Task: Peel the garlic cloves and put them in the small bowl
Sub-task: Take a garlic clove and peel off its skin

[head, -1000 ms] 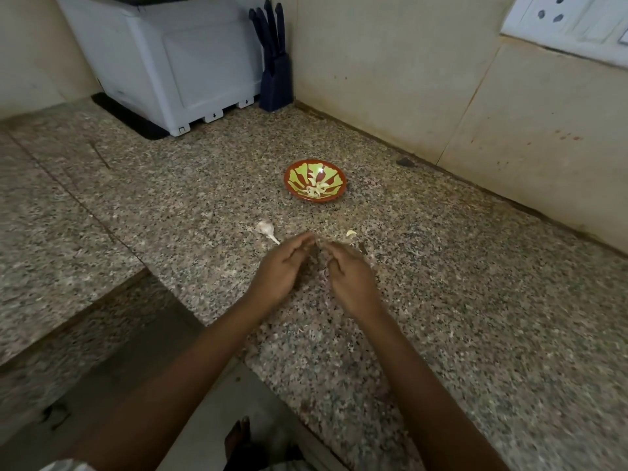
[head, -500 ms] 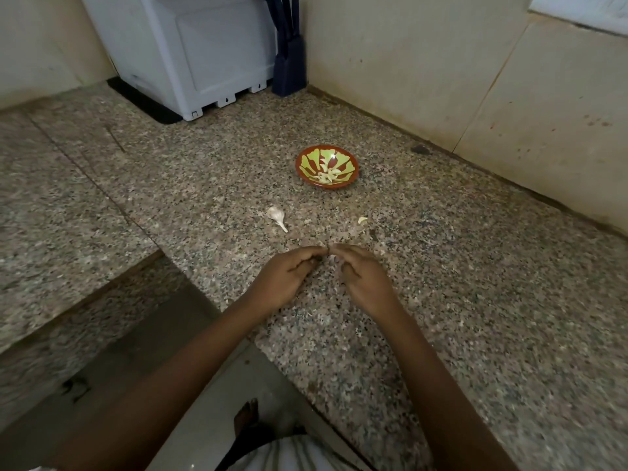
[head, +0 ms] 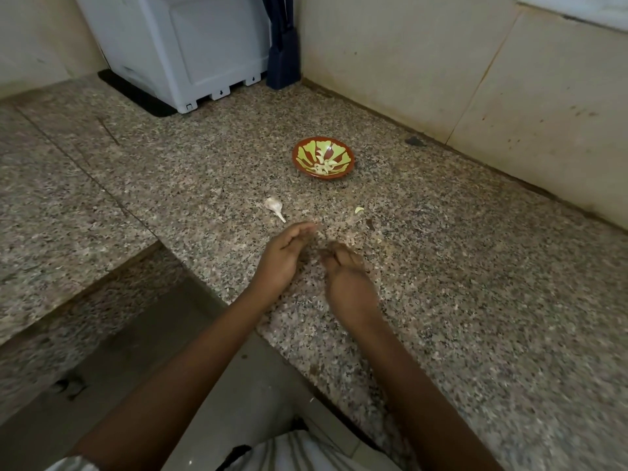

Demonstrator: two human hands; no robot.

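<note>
The small red bowl [head: 351, 163] with a green pattern stands on the granite counter and holds several peeled garlic cloves [head: 322, 168]. An unpeeled garlic piece [head: 274, 206] with a stem lies left of it, nearer to me. My left hand [head: 283, 258] pinches a pale sliver of garlic skin [head: 319, 233] at its fingertips. My right hand [head: 348, 278] is just right of it and slightly blurred, its fingers curled around a garlic clove that is mostly hidden. Both hands hover over the counter in front of the bowl.
A small pale garlic bit [head: 359, 209] and scraps of skin lie on the counter [head: 475, 266] right of my hands. A white appliance [head: 176, 45] and a dark knife block [head: 282, 62] stand at the back by the wall. The counter edge drops off at my lower left.
My fingertips were together on one clove. They have now pulled apart, the left hand lifting away toward the bowl with the skin. The camera has tilted down slightly.
</note>
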